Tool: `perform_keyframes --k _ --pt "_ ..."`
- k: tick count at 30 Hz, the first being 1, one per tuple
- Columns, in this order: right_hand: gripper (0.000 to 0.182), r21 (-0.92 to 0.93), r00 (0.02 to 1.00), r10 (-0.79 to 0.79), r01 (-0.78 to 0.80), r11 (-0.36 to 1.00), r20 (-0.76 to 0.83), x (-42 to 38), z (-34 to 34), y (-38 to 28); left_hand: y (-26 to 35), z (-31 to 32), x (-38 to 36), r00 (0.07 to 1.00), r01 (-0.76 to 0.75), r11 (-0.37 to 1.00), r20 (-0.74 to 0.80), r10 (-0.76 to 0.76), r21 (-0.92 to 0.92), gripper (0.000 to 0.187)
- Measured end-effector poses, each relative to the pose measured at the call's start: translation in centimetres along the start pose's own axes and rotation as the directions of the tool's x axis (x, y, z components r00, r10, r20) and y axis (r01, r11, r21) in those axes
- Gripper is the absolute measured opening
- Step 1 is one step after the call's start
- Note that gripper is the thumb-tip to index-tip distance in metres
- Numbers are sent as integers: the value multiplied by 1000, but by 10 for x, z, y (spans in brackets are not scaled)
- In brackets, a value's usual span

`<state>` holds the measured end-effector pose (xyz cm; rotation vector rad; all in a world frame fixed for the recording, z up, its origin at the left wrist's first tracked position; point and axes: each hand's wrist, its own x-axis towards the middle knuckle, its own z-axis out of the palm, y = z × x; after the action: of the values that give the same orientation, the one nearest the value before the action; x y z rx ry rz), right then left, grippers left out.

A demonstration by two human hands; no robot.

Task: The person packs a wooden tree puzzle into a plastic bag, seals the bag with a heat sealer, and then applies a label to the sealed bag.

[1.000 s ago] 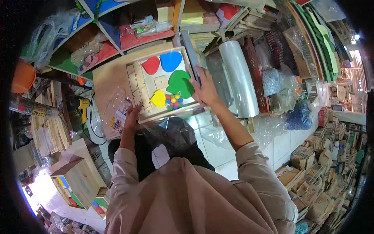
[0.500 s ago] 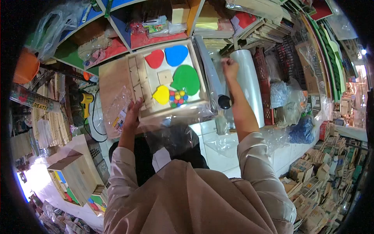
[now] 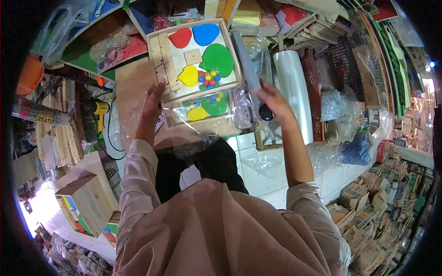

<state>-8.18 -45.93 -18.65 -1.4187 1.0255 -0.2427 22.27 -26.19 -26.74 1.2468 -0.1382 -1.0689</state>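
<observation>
A shallow wooden tray (image 3: 193,93) holds flat red, blue, green and yellow shapes, several small coloured balls and a small wooden square. My left hand (image 3: 154,99) is closed on its lower left corner. Clear plastic film (image 3: 184,133) hangs at the tray's near side, and more yellow and green shapes show through it, just below the tray. My right hand (image 3: 275,100) has its fingers extended at the near end of a long grey bar (image 3: 246,64). Beside that hand is a round black knob (image 3: 265,112).
A thick roll of clear plastic (image 3: 293,92) lies to the right, by red crates (image 3: 312,92). A wooden board (image 3: 131,78) lies under the tray's left side. Shelves (image 3: 103,50) rise behind, and a yellow power tool (image 3: 101,110) is at left. Stacked wooden pieces (image 3: 382,207) cover the lower right floor.
The tray has moved away from me and slightly left with my left hand, uncovering the shapes below it. My right hand has come down toward the black knob, its fingers opening from a fist.
</observation>
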Motion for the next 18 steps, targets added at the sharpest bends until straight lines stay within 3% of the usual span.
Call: perform_keyframes --k 1,3,5,6,7,10,13,14,16,18 --pt "65 85 1000 25 -24 996 -13 7 -10 15 2 1 -2 999 4 1000 -33 -3 26 27" --pt "63 253 997 74 -65 965 -27 34 -36 76 3 7 -8 988 -157 984 21 155 90 27" --pt "63 318 994 -64 32 948 89 46 -34 125 1 2 -5 985 -168 982 49 164 90 28" --pt "64 355 980 -135 77 932 144 44 -29 130 -1 -5 3 994 -98 993 50 95 60 28" --pt "67 305 994 -69 39 951 89 47 -29 131 -4 -11 9 998 -28 999 54 26 30 28" --pt "74 182 988 120 -100 978 -101 87 -43 147 4 4 3 997 -53 999 46 54 -7 29" --pt "82 250 991 113 -93 964 -68 10 -13 -5 11 8 -2 997 -62 997 37 61 42 30" --pt "82 -15 1000 19 -19 1000 -4 7 -11 -2 11 9 -3 998 -55 997 27 54 45 31" --pt "84 -497 978 -139 199 845 156 3 -6 6 12 11 -4 999 -49 998 8 48 48 32" --pt "85 -508 985 -134 172 844 111 2 1 15 9 8 0 999 -37 999 39 36 34 32"
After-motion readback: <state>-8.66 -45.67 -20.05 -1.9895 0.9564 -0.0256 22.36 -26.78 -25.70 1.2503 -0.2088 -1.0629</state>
